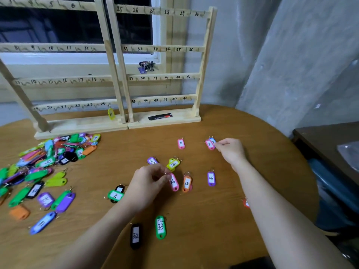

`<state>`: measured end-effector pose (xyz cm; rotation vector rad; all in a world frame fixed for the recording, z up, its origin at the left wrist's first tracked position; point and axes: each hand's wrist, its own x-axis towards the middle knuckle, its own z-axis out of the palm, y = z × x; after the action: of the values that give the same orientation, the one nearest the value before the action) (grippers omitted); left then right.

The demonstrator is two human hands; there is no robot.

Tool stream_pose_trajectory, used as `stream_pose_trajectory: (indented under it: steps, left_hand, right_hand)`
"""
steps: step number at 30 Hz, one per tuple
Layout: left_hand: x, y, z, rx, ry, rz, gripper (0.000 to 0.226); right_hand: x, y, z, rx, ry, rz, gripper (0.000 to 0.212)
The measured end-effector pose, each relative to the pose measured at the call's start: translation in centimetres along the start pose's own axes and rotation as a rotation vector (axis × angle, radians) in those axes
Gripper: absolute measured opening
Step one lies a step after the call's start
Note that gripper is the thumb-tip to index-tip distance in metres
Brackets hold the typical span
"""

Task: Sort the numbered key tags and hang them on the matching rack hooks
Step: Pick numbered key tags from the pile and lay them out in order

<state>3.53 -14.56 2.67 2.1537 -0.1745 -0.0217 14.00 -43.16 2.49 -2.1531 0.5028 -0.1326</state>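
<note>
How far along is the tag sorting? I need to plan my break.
Early. One yellow tag hangs on the rack; its other hooks look bare. A dozen or so tags lie spread out, like 33 and 5. The left hand pinches a pink tag; the right hand holds a blue tag. The pile remains unsorted.

The number on the small yellow plastic tag (pixel 111 114) hung on the left wooden rack (pixel 108 61) cannot be read. That rack is cut off by the left and top edges. A red tag (pixel 246 203) is largely hidden behind the right forearm. The purple tag (pixel 152 161) near the left hand (pixel 149 184) is blurred, its number unclear. Many tags in the multicoloured heap (pixel 38 167) are smeared and overlapped, their labels illegible.
</note>
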Motion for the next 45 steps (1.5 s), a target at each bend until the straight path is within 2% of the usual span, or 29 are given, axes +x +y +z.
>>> stream_pose_trajectory:
  steps: [4,7,11,16,20,27,30,35,40,42,45]
  left_hand:
    - [0.2,1.7,1.5,-0.017,-0.017,0.050,0.011]
    - [1.0,3.5,3.5,-0.077,-0.115,0.091,0.016]
    - [3.1,4.5,6.1,0.038,-0.153,0.199,0.019]
    - [4.6,4.0,8.1,0.152,-0.113,0.275,0.009]
    - [5.0,3.5,8.8,0.300,-0.095,0.330,0.004]
    - [5.3,3.5,6.5,0.444,-0.066,0.419,0.012]
    - [4.4,2.6,3.2,0.508,0.032,0.451,0.009]
    - [1.7,-1.7,-4.6,0.647,0.103,0.325,0.005]
    - [-2.2,-5.1,-10.9,0.663,0.216,0.179,0.002]
    - [-7.8,-8.7,-16.5,0.633,0.405,0.009,0.006]
    - [-11.1,-11.8,-17.0,0.490,0.607,-0.081,0.010]
  right_hand:
    - [-1.8,0.3,-2.0,0.137,-0.003,0.030,0.011]
    - [-3.9,0.4,-3.9,0.152,-0.009,0.041,0.012]
    - [-6.7,0.3,-6.7,0.169,-0.006,0.015,0.013]
    - [-9.3,0.8,-9.3,0.287,0.074,-0.098,0.013]
    - [-10.3,1.1,-9.5,0.288,0.090,-0.171,0.014]
    - [-11.1,-0.2,-7.0,0.280,-0.028,-0.226,0.015]
    - [-11.3,-1.3,-5.1,0.271,-0.094,-0.235,0.015]
    - [-12.0,-4.1,0.1,0.287,-0.249,-0.231,0.015]
    - [-13.6,-7.3,5.0,0.213,-0.426,-0.280,0.013]
    - [-17.1,-11.2,10.5,0.189,-0.591,-0.333,0.013]
    - [-19.3,-12.2,12.4,0.187,-0.626,-0.346,0.014]
